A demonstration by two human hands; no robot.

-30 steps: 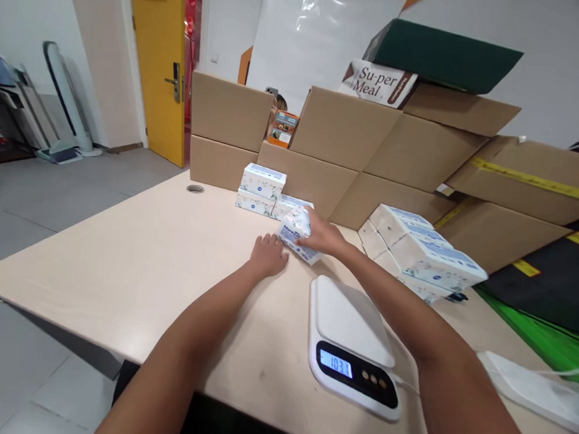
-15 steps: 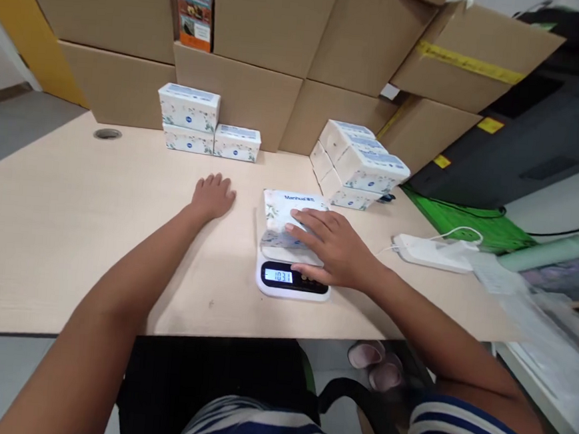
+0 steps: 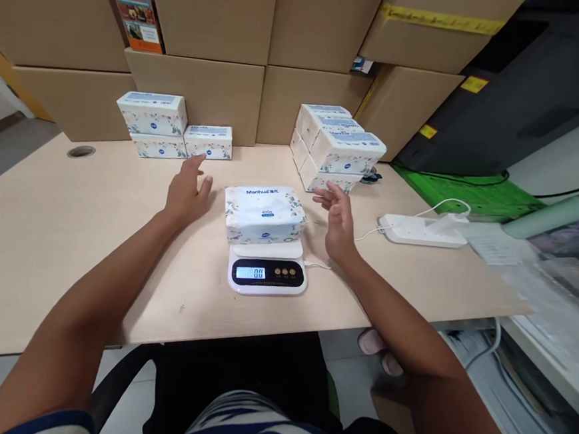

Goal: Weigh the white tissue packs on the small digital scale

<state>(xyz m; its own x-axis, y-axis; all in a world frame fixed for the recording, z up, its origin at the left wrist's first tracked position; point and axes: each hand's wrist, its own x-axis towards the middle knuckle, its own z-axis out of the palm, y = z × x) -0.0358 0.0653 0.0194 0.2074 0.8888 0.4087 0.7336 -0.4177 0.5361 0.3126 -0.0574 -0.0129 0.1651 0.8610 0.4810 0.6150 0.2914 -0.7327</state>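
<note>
A white floral tissue pack lies on the platform of a white digital scale, whose lit display reads 0.0. To the left of the pack, my left hand is open with fingers apart, holding nothing. My right hand is raised to the right of the pack, fingers loosely spread and nothing in them. Neither hand touches the pack. Three tissue packs stand in a small stack at the back left. A larger stack of tissue packs is just beyond my right hand.
Cardboard boxes form a wall behind the table. A white power strip with a cable lies at the right, near a green mat. A round cable hole is at the back left.
My right hand has left the tissue pack and scale, moving right and up. My left hand has lifted from the tabletop. The display went from 103.1 to 0.0, and the view shifted.
</note>
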